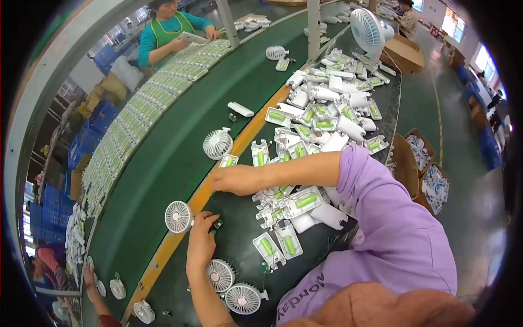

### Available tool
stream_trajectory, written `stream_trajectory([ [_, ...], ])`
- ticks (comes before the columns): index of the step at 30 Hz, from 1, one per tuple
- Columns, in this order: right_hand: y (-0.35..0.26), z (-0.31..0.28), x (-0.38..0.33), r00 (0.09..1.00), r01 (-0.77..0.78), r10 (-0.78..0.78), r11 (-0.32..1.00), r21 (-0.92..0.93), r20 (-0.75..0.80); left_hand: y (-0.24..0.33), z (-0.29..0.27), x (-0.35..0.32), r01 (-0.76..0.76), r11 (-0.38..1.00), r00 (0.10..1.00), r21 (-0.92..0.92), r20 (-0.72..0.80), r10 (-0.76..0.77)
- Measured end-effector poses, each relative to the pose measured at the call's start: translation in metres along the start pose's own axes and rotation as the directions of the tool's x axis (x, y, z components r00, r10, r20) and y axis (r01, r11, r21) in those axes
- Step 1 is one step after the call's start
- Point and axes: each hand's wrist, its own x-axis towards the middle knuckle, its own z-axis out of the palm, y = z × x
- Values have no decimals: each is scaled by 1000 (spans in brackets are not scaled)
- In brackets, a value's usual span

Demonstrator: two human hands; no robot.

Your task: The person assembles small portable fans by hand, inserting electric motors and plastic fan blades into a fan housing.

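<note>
My left hand (201, 245) is at the near edge of the belt, its fingers pinched at a small green circuit board (218, 224). Just left of it lies a white fan head (178, 217) with a round grille. My right hand (238, 180) reaches across with bent, closed fingers pointing down; what they hold is hidden. Past its knuckles shows a white casing half (229, 161) with a green battery, below another fan head (218, 144). Two more fan heads, one (220, 275) overlapping the other (243, 298), sit beside my left forearm.
A heap of white casings (321, 122) with green batteries covers the right side of the table. The green conveyor belt (163, 169) carries scattered fan parts. Across it, a co-worker (169, 35) handles parts beside rows of casings (147, 103). A desk fan (366, 30) stands at the back.
</note>
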Motion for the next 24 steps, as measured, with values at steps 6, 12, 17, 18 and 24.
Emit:
stream_trajectory([
  [6,12,-1,-9,999,33,-35,972,-231,-4,9,4,5,55,998,995,3,-78,-55],
  [12,12,-4,-6,999,-48,45,991,-129,-25,14,7,6,62,998,995,34,-84,-59],
  [17,12,-6,-8,990,-135,133,990,-40,-39,19,10,6,165,986,976,-12,-144,-165],
  [18,14,-7,-8,994,-109,109,991,-79,-7,18,12,6,166,986,975,-13,-144,-166],
  [24,11,-10,-9,1000,-15,13,996,-87,-15,17,16,11,107,992,965,73,-247,-85],
])
